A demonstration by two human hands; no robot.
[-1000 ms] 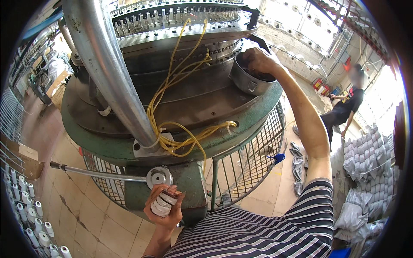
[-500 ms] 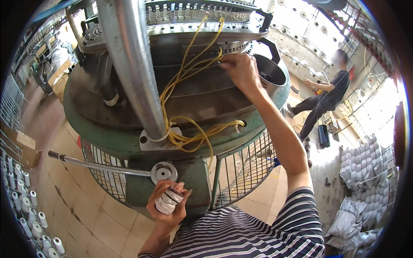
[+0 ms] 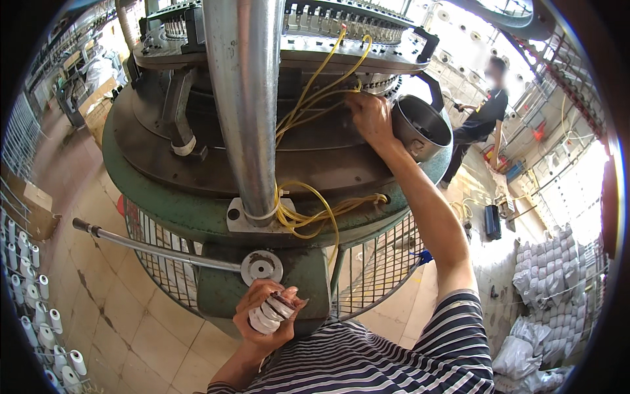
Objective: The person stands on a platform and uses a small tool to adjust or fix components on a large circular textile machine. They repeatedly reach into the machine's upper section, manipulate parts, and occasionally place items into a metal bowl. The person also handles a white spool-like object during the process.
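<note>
My left hand [image 3: 268, 314] is closed around a white, rounded bundle with dark bands [image 3: 269, 316], low in front of the machine; its exact kind I cannot make out. My right hand [image 3: 373, 119] reaches in under the toothed ring of a circular knitting machine [image 3: 295, 161]. Its fingers are curled, their tips hidden, close to the yellow cables [image 3: 321, 87]. What it pinches does not show. Just right of that hand stands a round dark metal pot [image 3: 422, 126]. A thick metal post [image 3: 246, 111] rises left of the right hand.
A long crank handle [image 3: 154, 246] sticks out left from a round hub [image 3: 262, 268]. Below the green rim is a wire guard [image 3: 384, 269]. White yarn cones [image 3: 56, 322] stand at left, grey-white bundles [image 3: 548, 269] at right. Another person [image 3: 482, 115] stands beyond the machine.
My right hand has turned and gone in nearer the ring; the small shiny piece at its fingertips is now hidden. My left hand still holds the bundle. The view has shifted, and the other person has turned.
</note>
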